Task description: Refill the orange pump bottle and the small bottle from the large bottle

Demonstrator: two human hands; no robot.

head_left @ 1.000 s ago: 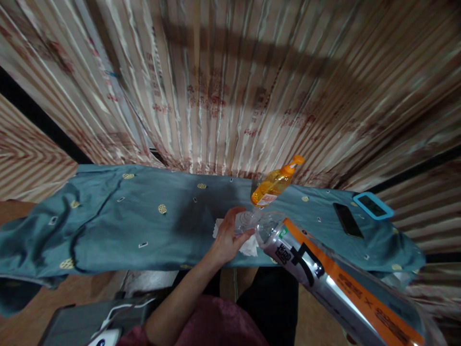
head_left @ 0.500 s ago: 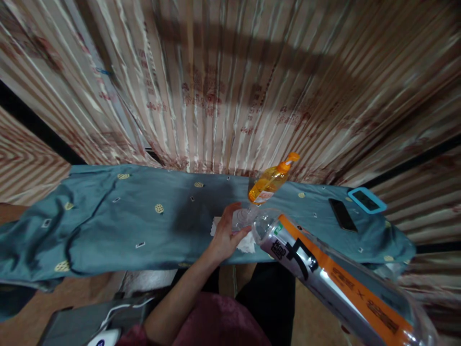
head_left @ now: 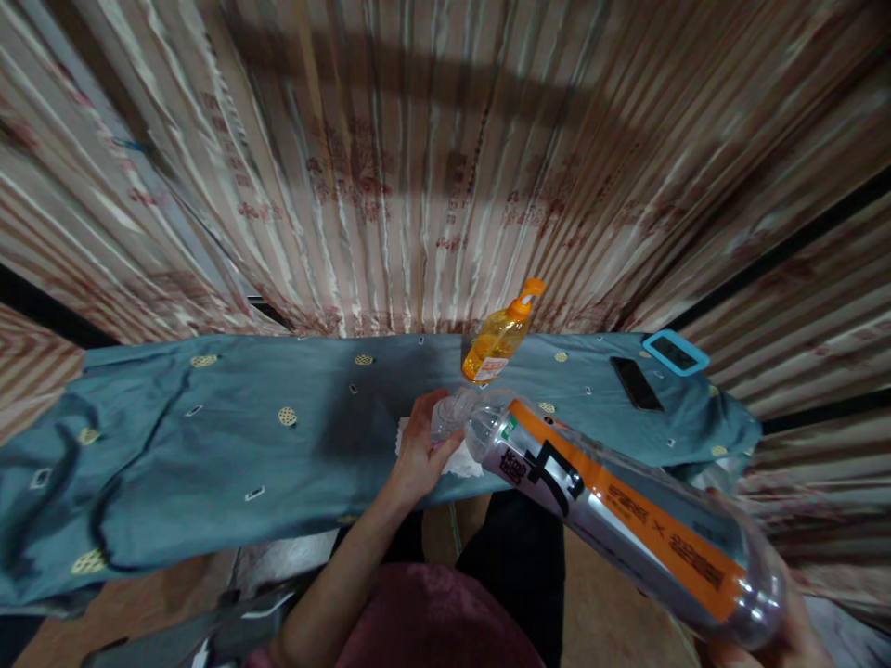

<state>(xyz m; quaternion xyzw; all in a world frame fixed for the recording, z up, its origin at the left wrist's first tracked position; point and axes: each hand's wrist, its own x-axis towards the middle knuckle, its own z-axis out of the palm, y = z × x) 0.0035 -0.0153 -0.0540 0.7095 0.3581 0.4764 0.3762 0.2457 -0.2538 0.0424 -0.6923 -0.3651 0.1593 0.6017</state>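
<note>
My left hand (head_left: 418, 448) grips a small clear glass (head_left: 446, 422) that stands on a white tissue (head_left: 465, 461) on the table. My right hand (head_left: 772, 640), only partly in view at the bottom right corner, holds a large clear plastic bottle (head_left: 613, 515) with an orange and silver label by its base. The bottle is tipped forward, and its mouth reaches the rim of the glass.
A blue patterned cloth (head_left: 209, 445) covers the table. An orange pump bottle (head_left: 497, 336) stands just behind the glass. A black phone (head_left: 636, 383) and a phone in a blue case (head_left: 675, 352) lie at the right end. Striped curtains (head_left: 418, 167) hang behind.
The view has shifted, so everything sits further left and lower in the frame. The big bottle stays tipped over the glass, with more of its base showing. My left hand keeps its hold.
</note>
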